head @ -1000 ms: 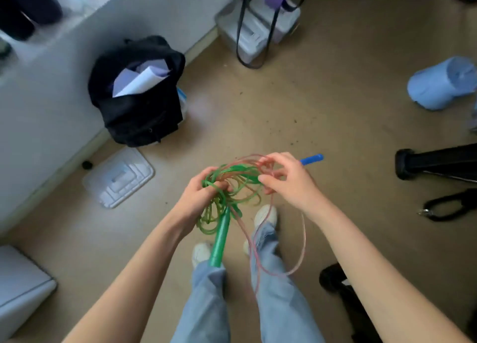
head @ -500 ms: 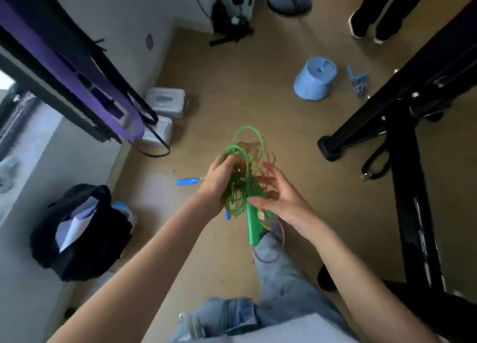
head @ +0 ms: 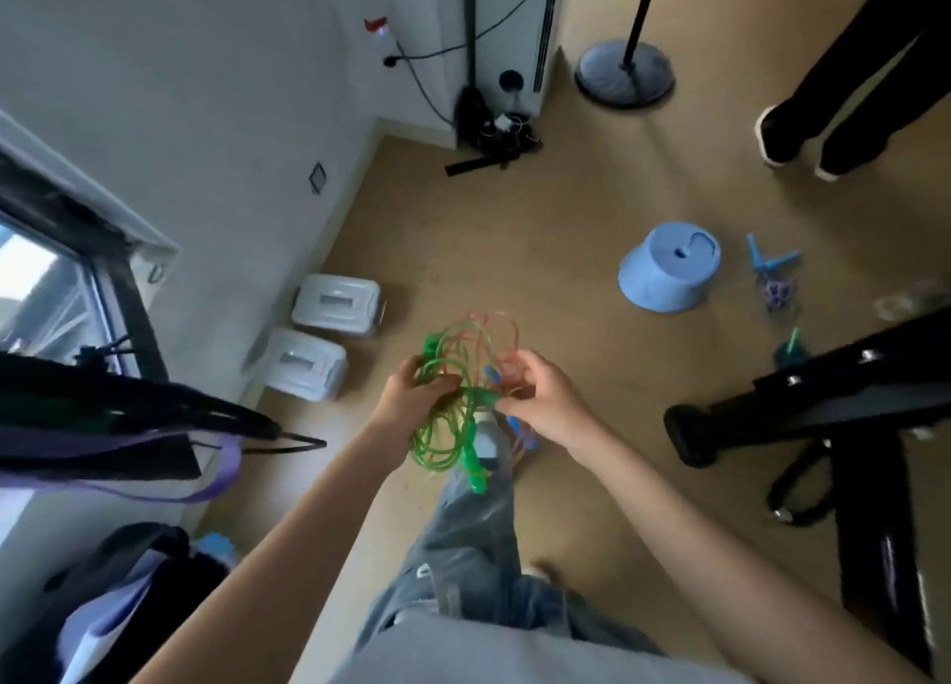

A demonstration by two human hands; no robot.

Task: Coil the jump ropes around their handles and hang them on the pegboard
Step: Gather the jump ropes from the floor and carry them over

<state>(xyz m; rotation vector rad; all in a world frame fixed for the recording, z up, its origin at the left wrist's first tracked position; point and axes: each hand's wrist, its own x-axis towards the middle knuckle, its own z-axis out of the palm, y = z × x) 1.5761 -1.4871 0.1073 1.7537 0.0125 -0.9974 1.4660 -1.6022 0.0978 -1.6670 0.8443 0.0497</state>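
A tangle of jump ropes hangs between my hands at mid-frame. My left hand [head: 411, 400] grips the loops of the green rope [head: 442, 426], whose green handle [head: 473, 464] dangles below. My right hand [head: 545, 400] pinches the bundle where the green cord and the thin pink rope [head: 494, 333] cross. Pink loops stick up above my fingers. Blue handle ends [head: 520, 434] show under my right hand. No pegboard is in view.
Two white lidded boxes [head: 329, 323] sit by the wall on the left. A blue bucket [head: 669, 269] lies overturned on the floor, small blue toys [head: 772, 271] beside it. A black equipment frame [head: 823, 416] stands right, a person's legs [head: 833, 117] far right, a black bag [head: 103, 596] bottom left.
The view has swung round from the floor by the bag toward the room's corner. Both hands kept the rope tangle; the green handle now dangles lower and the blue handle has moved under my right hand.
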